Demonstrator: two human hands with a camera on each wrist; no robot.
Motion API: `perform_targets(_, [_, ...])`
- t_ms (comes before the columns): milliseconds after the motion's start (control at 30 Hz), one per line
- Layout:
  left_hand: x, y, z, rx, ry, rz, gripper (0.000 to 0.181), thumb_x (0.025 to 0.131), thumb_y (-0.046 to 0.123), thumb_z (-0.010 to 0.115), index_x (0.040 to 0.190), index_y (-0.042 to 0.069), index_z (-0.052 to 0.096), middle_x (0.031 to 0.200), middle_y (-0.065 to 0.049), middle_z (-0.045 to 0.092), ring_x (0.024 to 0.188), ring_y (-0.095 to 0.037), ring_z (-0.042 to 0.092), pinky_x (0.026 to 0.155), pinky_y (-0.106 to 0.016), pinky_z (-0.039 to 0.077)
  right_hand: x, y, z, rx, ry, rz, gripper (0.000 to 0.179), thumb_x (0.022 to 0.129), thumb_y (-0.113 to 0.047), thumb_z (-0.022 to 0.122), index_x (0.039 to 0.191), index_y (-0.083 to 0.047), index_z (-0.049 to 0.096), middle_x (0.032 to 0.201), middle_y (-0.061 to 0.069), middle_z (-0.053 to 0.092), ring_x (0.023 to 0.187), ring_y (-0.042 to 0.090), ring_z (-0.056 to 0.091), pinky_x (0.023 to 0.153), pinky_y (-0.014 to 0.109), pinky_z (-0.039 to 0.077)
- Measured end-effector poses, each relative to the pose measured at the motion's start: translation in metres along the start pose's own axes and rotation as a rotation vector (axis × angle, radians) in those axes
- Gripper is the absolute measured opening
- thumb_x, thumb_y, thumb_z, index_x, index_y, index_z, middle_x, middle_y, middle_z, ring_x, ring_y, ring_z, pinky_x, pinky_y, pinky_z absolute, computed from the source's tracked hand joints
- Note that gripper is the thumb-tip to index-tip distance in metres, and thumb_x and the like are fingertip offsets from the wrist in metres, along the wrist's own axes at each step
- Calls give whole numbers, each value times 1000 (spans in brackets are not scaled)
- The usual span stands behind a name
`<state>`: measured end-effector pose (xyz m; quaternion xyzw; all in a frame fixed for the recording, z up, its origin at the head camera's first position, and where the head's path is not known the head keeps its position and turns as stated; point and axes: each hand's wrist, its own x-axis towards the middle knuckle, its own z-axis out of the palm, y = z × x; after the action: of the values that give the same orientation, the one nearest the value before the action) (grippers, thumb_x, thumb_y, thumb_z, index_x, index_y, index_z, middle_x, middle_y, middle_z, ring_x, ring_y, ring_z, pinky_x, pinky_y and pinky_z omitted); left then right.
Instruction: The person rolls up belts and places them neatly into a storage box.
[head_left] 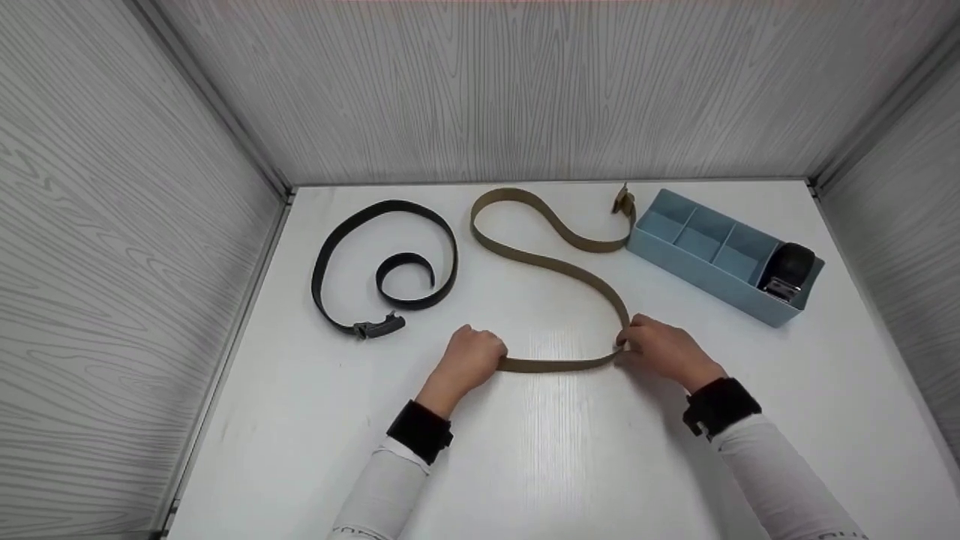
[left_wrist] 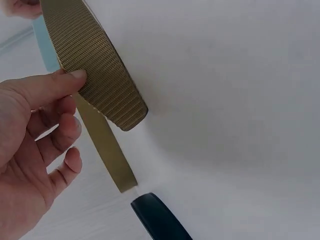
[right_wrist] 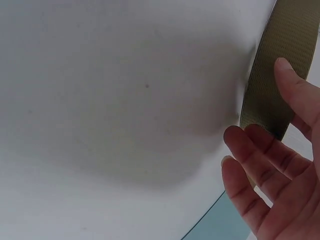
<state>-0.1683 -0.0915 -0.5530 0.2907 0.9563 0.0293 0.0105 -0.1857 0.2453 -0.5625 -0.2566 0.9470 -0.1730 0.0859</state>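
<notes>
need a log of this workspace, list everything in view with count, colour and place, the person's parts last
olive-brown belt: one, olive-brown, curving across the middle, its buckle by the tray
black belt: one, black, loosely curled at left, with a dark buckle
tray: one, light blue, divided, at right
rolled item: one, black with a metallic part, in the tray's right end
table: one, white, beneath everything
walls: three, grey wood-grain, back and both sides
left hand: one, pinching the olive-brown belt's end
right hand: one, gripping that belt farther along
wrist straps: two, black, one per wrist
sleeves: two, whitish, on both forearms
</notes>
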Motion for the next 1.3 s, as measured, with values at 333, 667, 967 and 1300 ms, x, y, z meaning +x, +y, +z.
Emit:
perform_targets(333, [0,-12,7,-163,102,-284,39,90,30,66,58,6,62,59,-9,62,56,-26,62,53,-40,50,-2,-3,-4,-25,-23,5,18,83,-15,78,101,-13,77,84,1,58,68,12,51,62,34,47])
perform_targets(667, [4,-12,4,-317,160,-579,7,79,5,68,81,-2,67,75,-18,69,69,-32,68,60,-43,53,-4,2,0,4,19,-20,14,80,-22,82,93,-17,79,111,12,52,91,20,57,71,39,52])
perform_targets(967, [11,-5,8,-378,164,-543,31,80,-1,64,111,-4,68,91,-21,70,79,-37,69,64,-46,53,-2,-7,5,1,57,-60,15,81,-22,81,94,-16,79,126,18,50,102,27,59,73,43,53])
perform_targets(1300, [15,-5,15,-422,98,-461,41,82,-2,63,122,4,65,107,-17,70,87,-35,68,69,-45,53,3,-8,8,-105,143,-166,15,79,-15,82,93,-13,78,129,13,56,96,28,58,71,40,53])
